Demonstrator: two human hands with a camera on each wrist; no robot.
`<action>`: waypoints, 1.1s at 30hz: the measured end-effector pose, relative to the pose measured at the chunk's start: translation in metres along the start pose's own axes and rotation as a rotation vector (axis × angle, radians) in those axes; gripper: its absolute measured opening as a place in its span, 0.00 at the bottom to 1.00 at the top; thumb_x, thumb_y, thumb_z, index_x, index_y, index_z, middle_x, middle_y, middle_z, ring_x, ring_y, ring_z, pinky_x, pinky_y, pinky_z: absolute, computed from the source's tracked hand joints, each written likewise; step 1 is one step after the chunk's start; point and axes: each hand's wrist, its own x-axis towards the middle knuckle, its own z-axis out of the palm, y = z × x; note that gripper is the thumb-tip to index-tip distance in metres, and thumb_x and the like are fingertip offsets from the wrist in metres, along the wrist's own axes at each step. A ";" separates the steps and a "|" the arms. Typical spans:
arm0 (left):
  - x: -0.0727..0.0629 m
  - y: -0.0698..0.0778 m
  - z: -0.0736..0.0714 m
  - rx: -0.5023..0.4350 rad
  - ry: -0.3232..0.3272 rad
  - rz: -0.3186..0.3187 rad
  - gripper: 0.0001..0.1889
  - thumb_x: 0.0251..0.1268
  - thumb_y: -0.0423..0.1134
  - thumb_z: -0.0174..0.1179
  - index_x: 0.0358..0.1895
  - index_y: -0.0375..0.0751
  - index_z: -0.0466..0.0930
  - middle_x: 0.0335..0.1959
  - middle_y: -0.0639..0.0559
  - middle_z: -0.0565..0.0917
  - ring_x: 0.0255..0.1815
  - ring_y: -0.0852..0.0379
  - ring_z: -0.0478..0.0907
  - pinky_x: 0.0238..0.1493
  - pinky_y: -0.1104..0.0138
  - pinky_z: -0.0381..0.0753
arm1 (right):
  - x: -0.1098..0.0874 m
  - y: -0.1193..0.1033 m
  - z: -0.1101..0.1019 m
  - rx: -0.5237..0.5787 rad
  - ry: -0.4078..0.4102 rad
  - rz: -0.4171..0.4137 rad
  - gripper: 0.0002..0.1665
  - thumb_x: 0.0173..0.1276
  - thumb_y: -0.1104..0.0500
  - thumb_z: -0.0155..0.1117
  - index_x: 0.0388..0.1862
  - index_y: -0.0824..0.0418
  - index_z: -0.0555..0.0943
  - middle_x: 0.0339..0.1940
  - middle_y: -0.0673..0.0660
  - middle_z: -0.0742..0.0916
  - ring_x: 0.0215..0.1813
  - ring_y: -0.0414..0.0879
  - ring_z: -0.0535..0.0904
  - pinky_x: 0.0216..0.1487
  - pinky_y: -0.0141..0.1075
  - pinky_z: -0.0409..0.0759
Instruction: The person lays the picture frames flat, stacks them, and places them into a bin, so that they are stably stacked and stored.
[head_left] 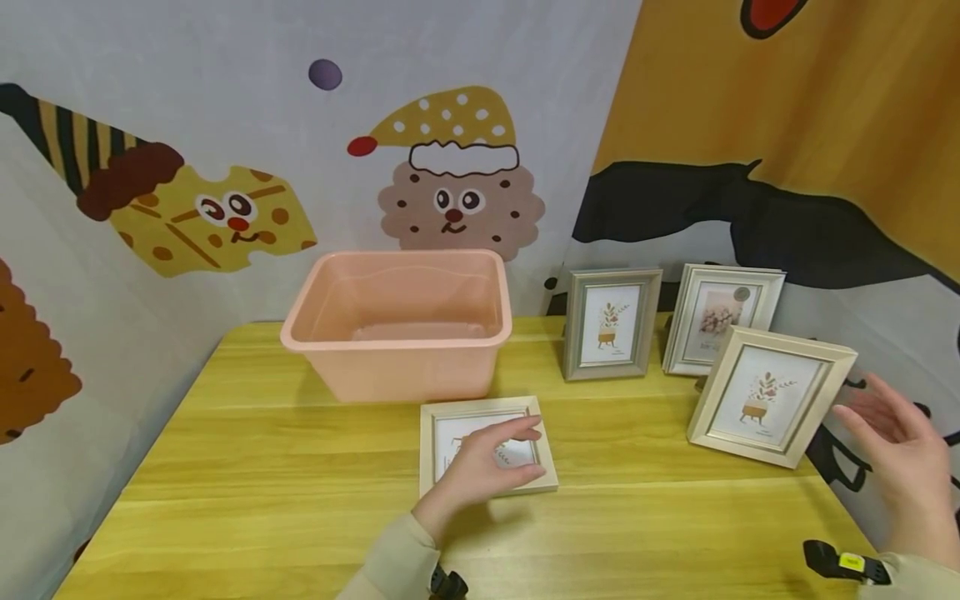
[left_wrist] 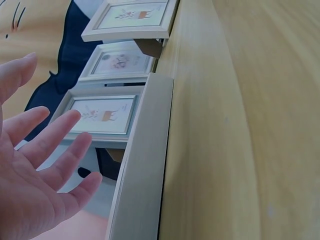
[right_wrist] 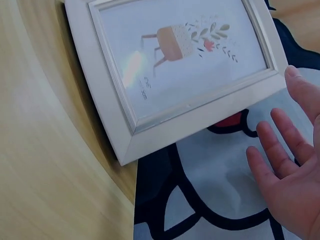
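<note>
Cartoon-print backdrop (head_left: 570,83) beyond left hand (head_left: 480,462) and right hand (head_left: 903,454); wood-grain table (head_left: 262,458) below. Open-topped pink bin (head_left: 405,371) ahead of left hand. Standing cream frame (head_left: 768,396) just left of right hand; silver frame (head_left: 720,321) and grey-brown frame (head_left: 611,325) farther off. Flat frame (head_left: 465,427) under left hand. Both hands: fingers parted, gripping nothing.

Holding both arms (head_left: 437,508) out in front, in pale sleeves (head_left: 397,552). Holding the left hand (head_left: 483,461) low near the middle, with thumb (left_wrist: 16,75) apart from gently bent fingers (left_wrist: 51,139). Holding the right hand (head_left: 902,450) out to the right, with fingers loose and spread.
</note>
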 end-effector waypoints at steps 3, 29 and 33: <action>0.000 0.001 0.001 -0.007 -0.003 -0.004 0.31 0.60 0.43 0.71 0.68 0.47 0.74 0.53 0.47 0.85 0.62 0.53 0.76 0.69 0.53 0.67 | 0.003 0.003 -0.001 0.001 -0.008 0.012 0.40 0.72 0.57 0.64 0.77 0.36 0.61 0.63 0.32 0.73 0.52 0.21 0.65 0.64 0.17 0.59; 0.003 0.001 0.003 -0.034 -0.018 -0.004 0.32 0.60 0.43 0.71 0.69 0.48 0.73 0.54 0.47 0.85 0.64 0.53 0.74 0.70 0.54 0.66 | 0.029 -0.027 0.010 -0.168 -0.169 -0.102 0.44 0.75 0.50 0.59 0.79 0.30 0.46 0.81 0.55 0.56 0.77 0.59 0.56 0.71 0.65 0.54; 0.004 0.002 0.003 -0.039 -0.019 -0.012 0.32 0.61 0.43 0.71 0.69 0.48 0.73 0.54 0.47 0.85 0.65 0.54 0.73 0.70 0.54 0.65 | 0.028 -0.029 0.012 -0.221 -0.177 -0.143 0.44 0.75 0.50 0.59 0.80 0.35 0.47 0.79 0.67 0.54 0.71 0.71 0.57 0.67 0.71 0.55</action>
